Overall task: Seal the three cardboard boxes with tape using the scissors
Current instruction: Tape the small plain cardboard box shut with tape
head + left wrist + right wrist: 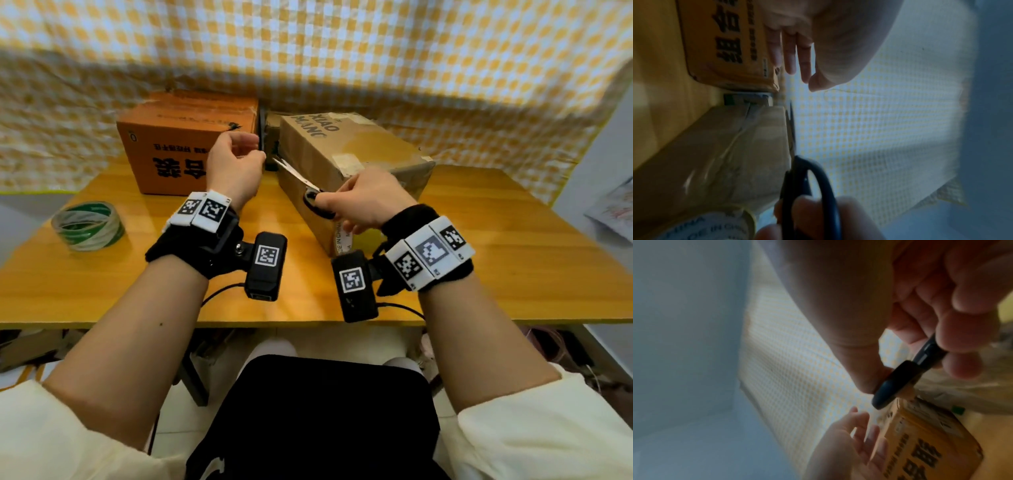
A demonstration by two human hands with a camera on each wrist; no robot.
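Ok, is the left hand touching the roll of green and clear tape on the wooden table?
Apart. The head view shows the left hand raised near the orange box, with bare table between it and the tape roll.

The head camera is looking forward and down from above onto the wooden table [513,240], taking in both forearms and two boxes against a checked cloth [342,44]. The left wrist camera is sitting close behind the left hand [818,48], its picture turned sideways, facing the orange box [721,40]. The right wrist camera is peering closely past the right hand [931,313]. All three are sharing the orange box, the scissors [301,181] and the cloth.
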